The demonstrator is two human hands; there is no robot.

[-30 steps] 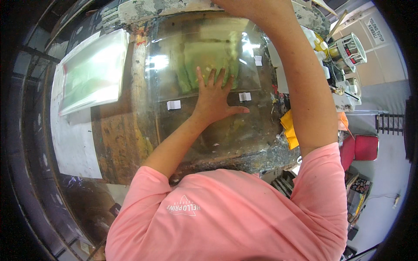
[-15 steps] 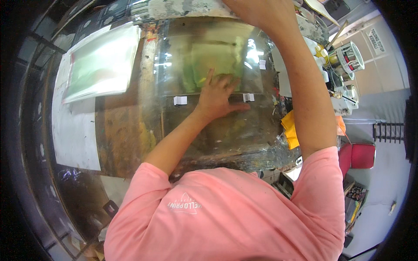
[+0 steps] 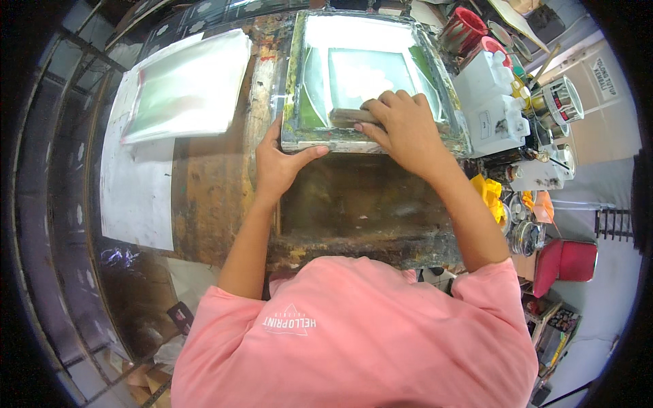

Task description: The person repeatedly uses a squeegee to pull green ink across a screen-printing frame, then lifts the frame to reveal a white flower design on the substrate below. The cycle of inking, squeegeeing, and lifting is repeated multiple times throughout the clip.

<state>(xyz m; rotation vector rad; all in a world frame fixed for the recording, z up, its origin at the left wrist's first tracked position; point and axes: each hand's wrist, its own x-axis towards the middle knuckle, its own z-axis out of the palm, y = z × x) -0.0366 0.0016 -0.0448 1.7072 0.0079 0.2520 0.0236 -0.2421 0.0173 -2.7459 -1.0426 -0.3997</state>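
My right fingers hold the scraper near six o'clock inside the framed screen, itself at twelve o'clock on the worktop; my left fingers spread wide around its seven-o'clock corner; I'd pin that corner and press evenly

Light spills brightest beyond your right grip, where the screen gleams almost white. Left of your left grip, pale glare washes the sheets. Nearer you than both grips, the tabletop is dimmer. Far outward, your fisheye bends straight edges and darkens to black corners.
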